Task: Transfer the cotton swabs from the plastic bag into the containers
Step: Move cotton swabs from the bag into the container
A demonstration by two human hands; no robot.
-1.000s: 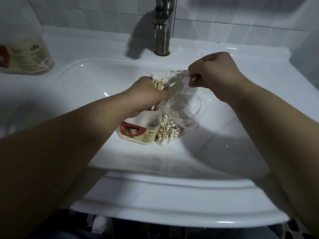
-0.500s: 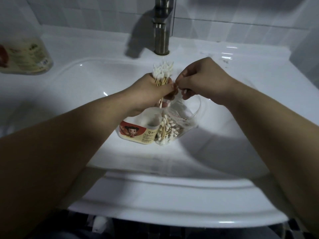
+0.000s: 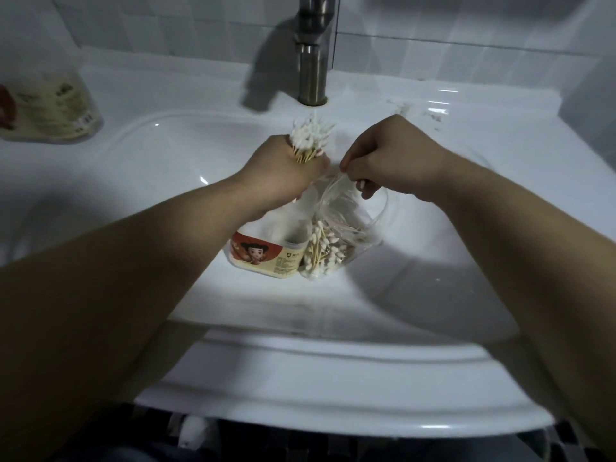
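While the left hand [image 3: 283, 168] grips a cotton swab bundle [image 3: 308, 136], the right hand [image 3: 390, 158] pinches the plastic bag [image 3: 336, 228] — both over the sink [image 3: 433, 248].

Clear plastic bag [image 3: 353, 225] (cotton swabs [image 3: 321, 253] pooled at its bottom) sits beside the labelled container [image 3: 266, 260].

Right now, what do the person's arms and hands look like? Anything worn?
The left hand and right hand are bare: no gloves, rings or watch show. The forearms are bare too, with no sleeves in view.
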